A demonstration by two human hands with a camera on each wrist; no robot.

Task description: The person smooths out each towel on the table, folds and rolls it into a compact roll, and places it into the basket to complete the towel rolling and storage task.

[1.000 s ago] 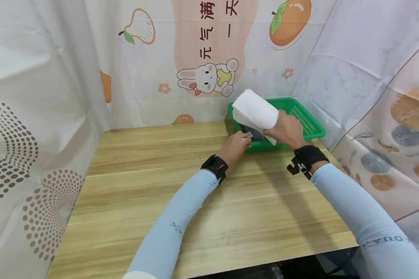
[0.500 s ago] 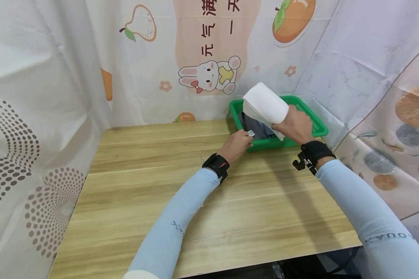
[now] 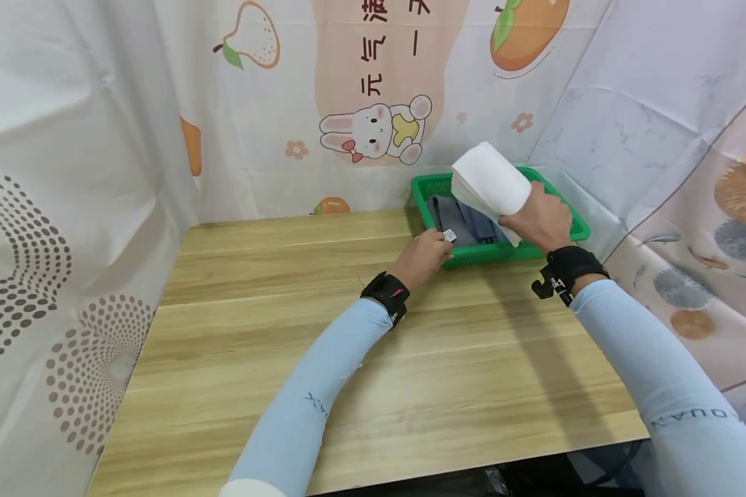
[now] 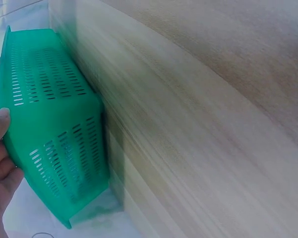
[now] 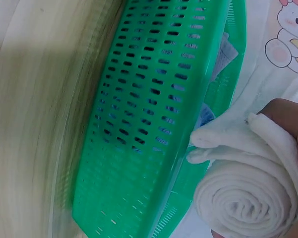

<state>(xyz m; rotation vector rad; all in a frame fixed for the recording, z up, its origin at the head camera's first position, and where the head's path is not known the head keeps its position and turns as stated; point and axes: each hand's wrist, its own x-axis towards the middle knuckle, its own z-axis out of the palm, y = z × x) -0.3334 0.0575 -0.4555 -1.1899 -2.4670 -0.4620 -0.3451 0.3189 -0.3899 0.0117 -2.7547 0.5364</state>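
A green plastic basket (image 3: 573, 226) stands at the table's far right corner, with folded grey cloth (image 3: 466, 219) inside. My right hand (image 3: 531, 217) grips a rolled white towel (image 3: 490, 179) and holds it above the basket. My left hand (image 3: 438, 245) is at the basket's front left rim and pinches a small white tag (image 3: 449, 235) on the grey cloth. In the right wrist view the towel roll (image 5: 248, 198) sits in my right hand (image 5: 287, 119) beside the basket wall (image 5: 149, 124). The left wrist view shows the basket's side (image 4: 49, 124) and my fingers (image 4: 0, 148).
The wooden table (image 3: 348, 345) stretches bare in front of the basket. Printed curtains (image 3: 99, 138) close in the left, back and right sides. The table's near edge (image 3: 410, 476) runs below my sleeves.
My right hand has carried the towel roll to the right, uncovering more of the grey cloth. My left hand stays at the rim, still pinching the tag.
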